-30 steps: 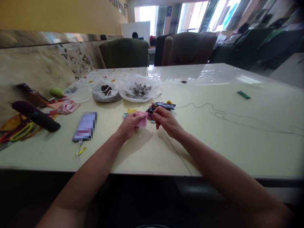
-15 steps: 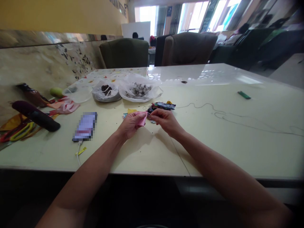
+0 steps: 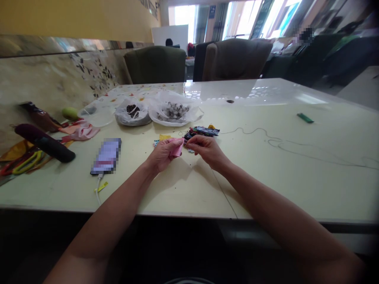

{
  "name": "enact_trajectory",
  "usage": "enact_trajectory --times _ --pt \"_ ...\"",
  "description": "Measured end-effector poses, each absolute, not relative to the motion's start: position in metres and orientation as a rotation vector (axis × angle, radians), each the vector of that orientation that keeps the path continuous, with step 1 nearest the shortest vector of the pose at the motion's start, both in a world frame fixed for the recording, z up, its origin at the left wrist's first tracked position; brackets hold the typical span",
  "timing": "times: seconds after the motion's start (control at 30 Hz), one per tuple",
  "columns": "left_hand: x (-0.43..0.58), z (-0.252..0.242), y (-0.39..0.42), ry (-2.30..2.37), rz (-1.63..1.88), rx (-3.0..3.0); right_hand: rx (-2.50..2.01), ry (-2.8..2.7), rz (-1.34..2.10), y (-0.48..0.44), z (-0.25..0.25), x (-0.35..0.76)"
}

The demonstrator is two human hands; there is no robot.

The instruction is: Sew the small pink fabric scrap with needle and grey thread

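Observation:
A small piece of pink cloth (image 3: 177, 148) is pinched between the thumb and fingers of my left hand (image 3: 161, 155). My right hand (image 3: 205, 148) is closed in a pinch at the cloth's right edge; whatever lies between its fingertips is too small to make out. Just behind my right hand sits a small pile of folded, patterned fabric (image 3: 203, 131). Yellow cloth (image 3: 164, 137) shows behind my left hand. A dark thread (image 3: 222, 190) runs from below my right wrist to the table's front edge, and another long thread (image 3: 260, 130) curls off to the right.
Two plastic bags hold dark bits (image 3: 132, 111) and grey-white fluffy pieces (image 3: 177, 112). To the left lie a phone (image 3: 107, 156) with a cable, a dark cylindrical object (image 3: 44, 142), a bottle (image 3: 40, 117) and coloured cloth (image 3: 81, 130). A green lighter (image 3: 304, 118) lies right.
Both hands stay nearly in place, with the pink cloth still in the left. The view has shifted very slightly.

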State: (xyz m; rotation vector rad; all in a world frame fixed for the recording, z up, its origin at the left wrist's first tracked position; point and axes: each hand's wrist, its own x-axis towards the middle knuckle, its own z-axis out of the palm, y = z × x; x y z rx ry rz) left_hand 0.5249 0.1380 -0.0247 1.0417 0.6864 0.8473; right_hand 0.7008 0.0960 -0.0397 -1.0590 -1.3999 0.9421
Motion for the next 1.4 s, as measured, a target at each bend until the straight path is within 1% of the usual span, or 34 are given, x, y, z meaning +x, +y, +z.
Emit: enact_trajectory --times 0.7,1.23,1.4 --pt "0.5232 -0.0262 0.1394 0.68 0.815 1.07 -1.034 -1.4 0.956 0.0978 -0.0418 0.7013" --pt "0.5225 -0.0242 0.1382 0.663 0.759 1.146 -0.967 -1.428 1.02 0.0956 -0.0335 0.7023" --pt "0.5247 -0.0252 0.1365 0.706 0.839 1.155 -1.01 -1.41 0.995 0.0971 -0.0354 0.703"
